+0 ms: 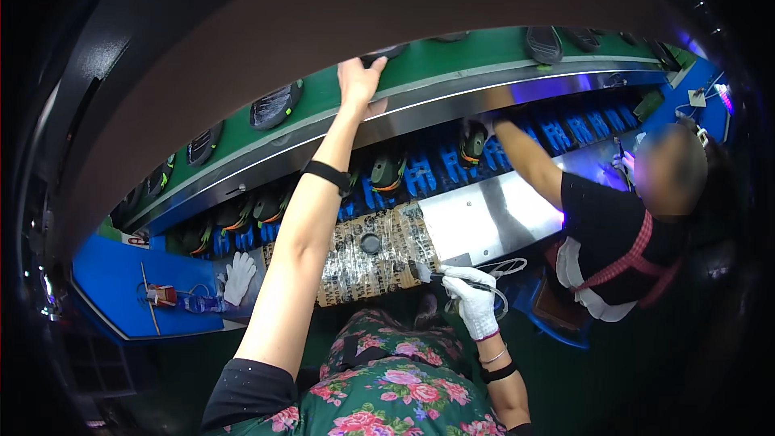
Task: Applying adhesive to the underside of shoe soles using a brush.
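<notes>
Your bare left hand point(359, 83) is at 1 dark shoe point(389, 52) on the green upper belt point(319, 97); the overhang point(323, 8) partly hides it, so I cannot tell whether you grip it. Your gloved right hand point(474, 303) closes around a slim tool point(437, 274). This looks like shoe handling; the next move likely calls for a sure left hold.

A partly hidden dark shoe piece point(387, 53) lies on a green belt point(460, 50); a slim dark tool point(437, 274) points leftward at the cardboard point(395, 236).
</notes>
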A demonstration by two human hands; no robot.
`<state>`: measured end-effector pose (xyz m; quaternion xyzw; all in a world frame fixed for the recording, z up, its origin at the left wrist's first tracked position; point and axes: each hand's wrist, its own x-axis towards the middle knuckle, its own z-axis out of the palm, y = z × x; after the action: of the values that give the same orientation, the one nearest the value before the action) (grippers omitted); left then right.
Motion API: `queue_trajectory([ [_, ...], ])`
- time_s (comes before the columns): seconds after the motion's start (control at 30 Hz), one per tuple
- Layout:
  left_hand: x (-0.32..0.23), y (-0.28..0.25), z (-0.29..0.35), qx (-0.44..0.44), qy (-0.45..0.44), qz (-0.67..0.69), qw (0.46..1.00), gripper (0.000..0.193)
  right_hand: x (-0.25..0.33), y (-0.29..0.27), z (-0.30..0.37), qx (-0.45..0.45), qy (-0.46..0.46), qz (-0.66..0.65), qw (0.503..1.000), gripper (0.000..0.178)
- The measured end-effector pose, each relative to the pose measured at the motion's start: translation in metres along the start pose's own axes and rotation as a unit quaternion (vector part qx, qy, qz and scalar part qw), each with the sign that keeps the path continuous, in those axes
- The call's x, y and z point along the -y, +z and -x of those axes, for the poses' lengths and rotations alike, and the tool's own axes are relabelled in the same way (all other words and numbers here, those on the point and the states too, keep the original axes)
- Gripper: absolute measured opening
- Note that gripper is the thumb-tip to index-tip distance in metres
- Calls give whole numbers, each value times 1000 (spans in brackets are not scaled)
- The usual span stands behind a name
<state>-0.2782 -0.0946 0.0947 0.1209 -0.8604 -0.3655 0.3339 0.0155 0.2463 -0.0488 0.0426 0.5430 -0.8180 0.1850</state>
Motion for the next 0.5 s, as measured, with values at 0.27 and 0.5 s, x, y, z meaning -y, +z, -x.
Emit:
queue_trajectory([
  [0.27, -10, -138, 106, -168, -53, 432, 885, 32, 7, -9, 8, -30, -34, -42, 998, 24],
  [0.5, 25, -220, 188, -169, -268, 497, 808, 30, 43, -19, -8, -37, -56, -189, 980, 23],
])
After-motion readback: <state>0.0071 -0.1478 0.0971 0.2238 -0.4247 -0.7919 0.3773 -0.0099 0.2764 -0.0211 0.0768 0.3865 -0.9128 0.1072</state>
